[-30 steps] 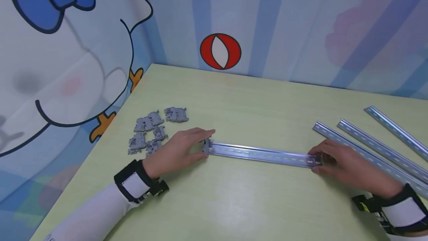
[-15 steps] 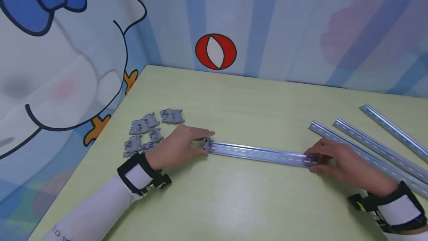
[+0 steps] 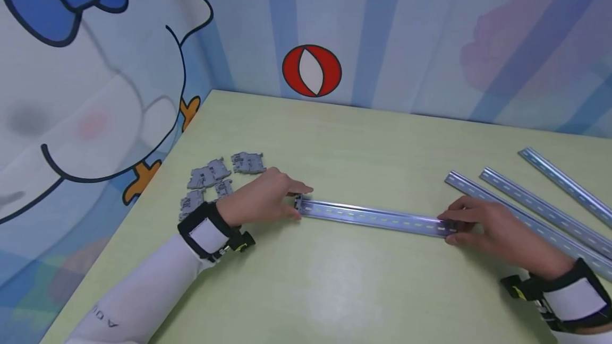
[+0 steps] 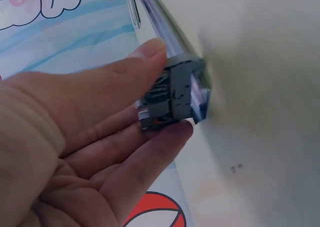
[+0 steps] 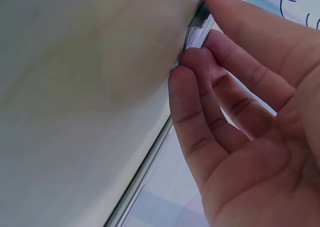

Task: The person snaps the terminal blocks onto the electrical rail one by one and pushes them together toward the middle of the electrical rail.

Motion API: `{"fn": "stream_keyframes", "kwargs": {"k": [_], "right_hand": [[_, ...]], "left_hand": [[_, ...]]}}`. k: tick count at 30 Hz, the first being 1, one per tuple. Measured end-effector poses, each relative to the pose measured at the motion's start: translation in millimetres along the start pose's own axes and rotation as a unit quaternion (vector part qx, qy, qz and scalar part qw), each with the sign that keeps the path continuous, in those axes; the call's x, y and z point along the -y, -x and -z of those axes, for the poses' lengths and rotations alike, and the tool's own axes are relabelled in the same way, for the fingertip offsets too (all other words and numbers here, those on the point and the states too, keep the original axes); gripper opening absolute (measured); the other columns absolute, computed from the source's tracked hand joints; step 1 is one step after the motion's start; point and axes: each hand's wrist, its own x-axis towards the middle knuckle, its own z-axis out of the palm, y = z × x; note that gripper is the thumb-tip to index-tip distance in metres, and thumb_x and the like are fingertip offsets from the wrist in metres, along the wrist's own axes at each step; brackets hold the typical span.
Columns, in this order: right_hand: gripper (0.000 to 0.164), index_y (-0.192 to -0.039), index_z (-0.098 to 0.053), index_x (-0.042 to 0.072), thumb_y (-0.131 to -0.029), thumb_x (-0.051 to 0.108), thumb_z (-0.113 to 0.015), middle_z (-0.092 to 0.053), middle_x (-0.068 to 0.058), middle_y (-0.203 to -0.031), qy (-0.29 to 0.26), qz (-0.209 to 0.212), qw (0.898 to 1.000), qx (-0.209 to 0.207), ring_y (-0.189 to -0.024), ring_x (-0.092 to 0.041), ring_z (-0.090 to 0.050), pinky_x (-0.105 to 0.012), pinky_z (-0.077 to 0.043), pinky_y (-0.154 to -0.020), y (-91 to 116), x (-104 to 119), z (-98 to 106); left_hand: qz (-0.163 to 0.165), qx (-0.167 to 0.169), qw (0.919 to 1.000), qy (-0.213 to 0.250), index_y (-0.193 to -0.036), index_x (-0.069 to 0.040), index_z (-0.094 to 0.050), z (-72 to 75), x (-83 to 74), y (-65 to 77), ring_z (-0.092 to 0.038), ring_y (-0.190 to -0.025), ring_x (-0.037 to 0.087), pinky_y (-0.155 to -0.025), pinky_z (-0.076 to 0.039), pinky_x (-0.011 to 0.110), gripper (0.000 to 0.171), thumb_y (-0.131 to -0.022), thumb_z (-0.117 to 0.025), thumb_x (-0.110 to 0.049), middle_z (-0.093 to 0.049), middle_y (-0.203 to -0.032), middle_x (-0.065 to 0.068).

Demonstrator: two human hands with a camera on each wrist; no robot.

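Observation:
A slotted metal DIN rail (image 3: 373, 216) lies across the middle of the table in the head view. At its left end sits a grey terminal block (image 4: 172, 94), which my left hand (image 3: 263, 198) pinches between thumb and fingers. In the left wrist view, the thumb presses the block's upper side and a fingertip touches it from below. My right hand (image 3: 497, 232) holds the rail's right end between thumb and fingers. Those fingers partly hide that end in the right wrist view.
Several loose grey terminal blocks (image 3: 248, 162) lie left of the rail, some partly behind my left hand and wrist. To the right are three more DIN rails (image 3: 566, 182), lying at a slant. A cartoon-printed wall (image 3: 392, 41) stands behind the table (image 3: 334, 291).
My left wrist and forearm have shifted slightly right and forward, covering more of the loose blocks. The right hand keeps its hold, and the head view has shifted a little.

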Motion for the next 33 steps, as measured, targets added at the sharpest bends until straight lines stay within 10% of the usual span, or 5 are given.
{"fn": "stream_keyframes", "kwargs": {"k": [6, 33], "right_hand": [[0.039, -0.107, -0.075, 0.013, -0.069, 0.014, -0.087, -0.062, 0.008, -0.097, 0.002, 0.001, 1.000, -0.007, -0.076, 0.000, -0.050, -0.021, -0.044, -0.059, 0.9, 1.4, -4.2], [0.030, -0.098, -0.078, 0.016, -0.070, 0.010, -0.086, -0.065, 0.010, -0.094, -0.059, -0.057, 0.997, -0.010, -0.076, 0.002, -0.060, -0.019, -0.051, -0.060, 4.4, -5.8, 2.1]], "left_hand": [[0.042, -0.018, 0.9983, 0.037, -0.133, -0.011, -0.061, -9.1, 6.0, 6.2, -0.063, -0.112, 0.010, -0.093, -0.051, 0.029, 0.062, -0.077, -0.083, -0.029, -0.065, -0.127, 0.001], [0.052, -0.056, 0.9914, 0.107, -0.122, -0.006, -0.067, -15.8, -4.8, -9.5, -0.069, -0.093, 0.007, -0.082, -0.054, 0.021, 0.056, -0.072, -0.087, -0.021, -0.071, -0.110, 0.003]]}}
